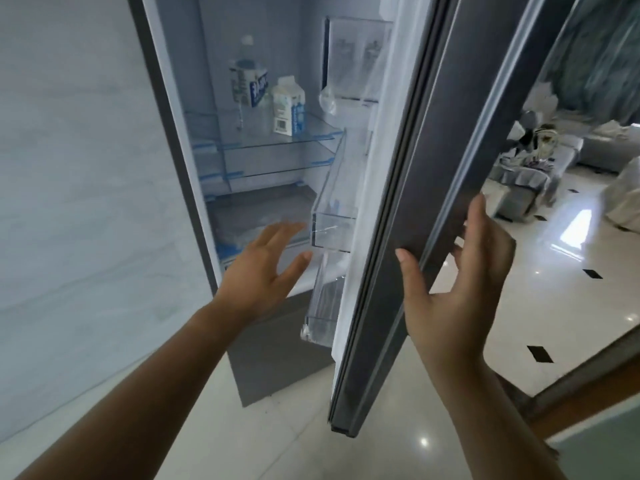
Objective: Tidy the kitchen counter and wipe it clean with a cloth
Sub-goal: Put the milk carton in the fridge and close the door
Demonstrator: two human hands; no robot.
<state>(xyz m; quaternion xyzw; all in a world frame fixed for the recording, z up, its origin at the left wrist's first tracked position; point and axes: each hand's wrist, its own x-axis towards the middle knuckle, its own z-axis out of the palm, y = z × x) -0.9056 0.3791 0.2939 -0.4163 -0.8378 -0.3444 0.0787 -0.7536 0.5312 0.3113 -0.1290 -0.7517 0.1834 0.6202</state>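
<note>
Glossy white floor tiles (519,306) surround an open grey refrigerator (169,140). Its upper glass shelf (311,131) carries a white milk carton (289,109). Left hand (263,268) hovers spread, empty; right hand (460,289), fingers straight, brackets the dark grey door (433,168) edge.

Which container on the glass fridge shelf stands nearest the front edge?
The white gable-top carton with a blue side; the blue-and-white pack and clear bottle stand farther back.

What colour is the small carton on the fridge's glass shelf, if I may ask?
The carton is white with blue markings; head view.
</note>
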